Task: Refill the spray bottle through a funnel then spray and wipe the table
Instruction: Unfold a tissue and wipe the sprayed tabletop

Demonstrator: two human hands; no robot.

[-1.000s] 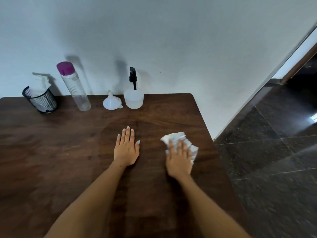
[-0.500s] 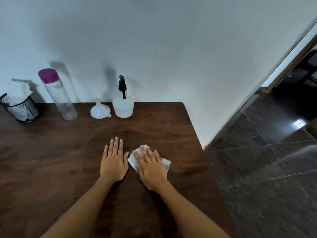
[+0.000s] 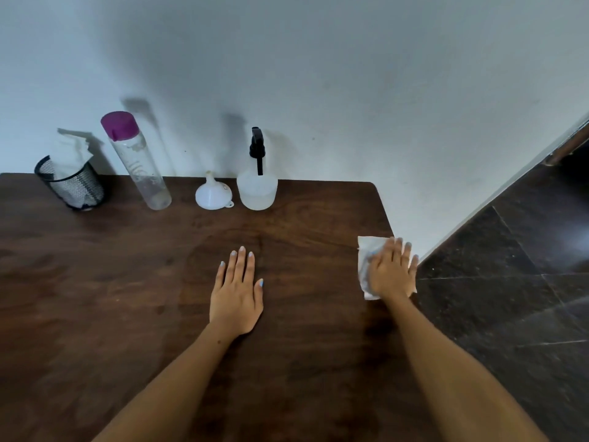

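Standing against a pale wall (image 3: 318, 74), the dark wooden table (image 3: 95, 298) bears both flat, straight-fingered hands, the right hand (image 3: 390, 271) pressing a tissue (image 3: 363, 250).

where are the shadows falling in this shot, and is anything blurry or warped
Head view: the purple-capped bottle and spray bottle cast soft shadows up and to the right on the wall; the right hand on the tissue is slightly motion-blurred; the left hand is sharp; wide-angle distortion makes the purple-capped bottle lean; a faint glare patch sits on the floor at right.
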